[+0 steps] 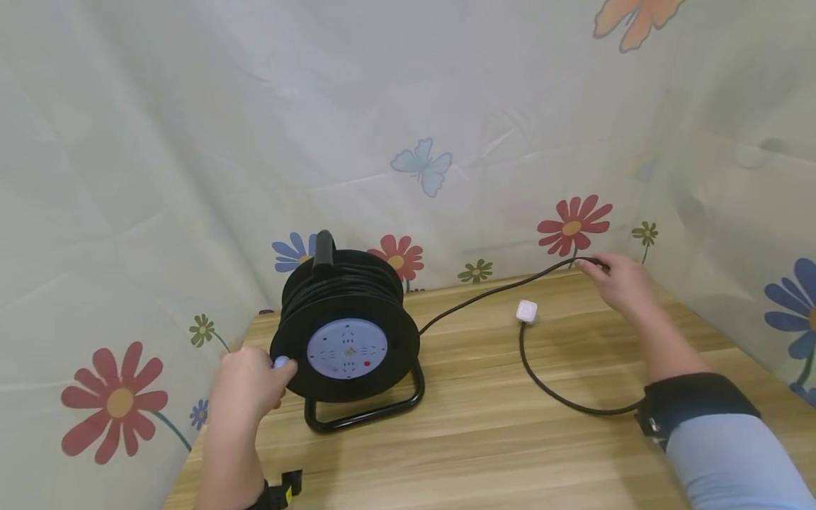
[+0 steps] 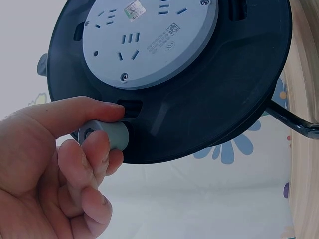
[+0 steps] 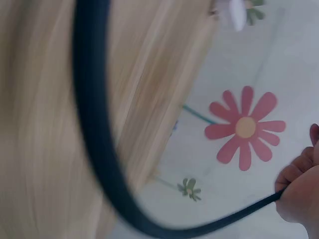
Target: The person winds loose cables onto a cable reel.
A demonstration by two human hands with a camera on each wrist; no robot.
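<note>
The cable reel (image 1: pixel 347 333) stands upright on its black frame (image 1: pixel 366 414) toward the left of the bench (image 1: pixel 484 439). The left hand (image 1: pixel 248 386) pinches the small grey crank knob (image 2: pixel 105 134) on the reel's face, fingers (image 2: pixel 75 112) curled round it, a grip suited to turning. Right of the reel, the right hand (image 1: pixel 621 283) holds the black cable (image 1: pixel 484 294), lifting it clear. The white plug (image 1: pixel 526 311) lies on the bench between reel and right hand.
</note>
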